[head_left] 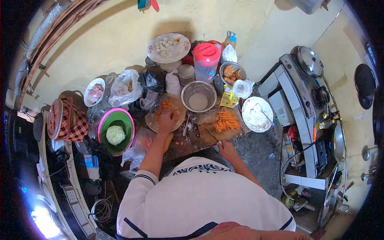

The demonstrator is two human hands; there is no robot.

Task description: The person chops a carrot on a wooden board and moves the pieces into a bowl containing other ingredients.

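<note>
My left hand (167, 121) is over a round plate (181, 116) at the middle of the table, its fingers bunched down against chopped carrot (165, 106). Whatever is between those fingers is hidden. My right hand (227, 149) is wrapped round the handle of a knife (213, 137), whose blade points up and left across a wooden cutting board (200, 141). A pile of carrot strips (226, 121) lies on the board, just beyond the knife. To the left of the blade, a spoon (187, 125) rests near the plate.
A metal bowl of pale liquid (199, 83) stands behind the board. White flour fills a bowl (256, 125) on the right. A green basin (107, 141) with a cabbage (115, 135) sits left. Behind are a pink-lidded jug (206, 68) and a plate of white balls (180, 56).
</note>
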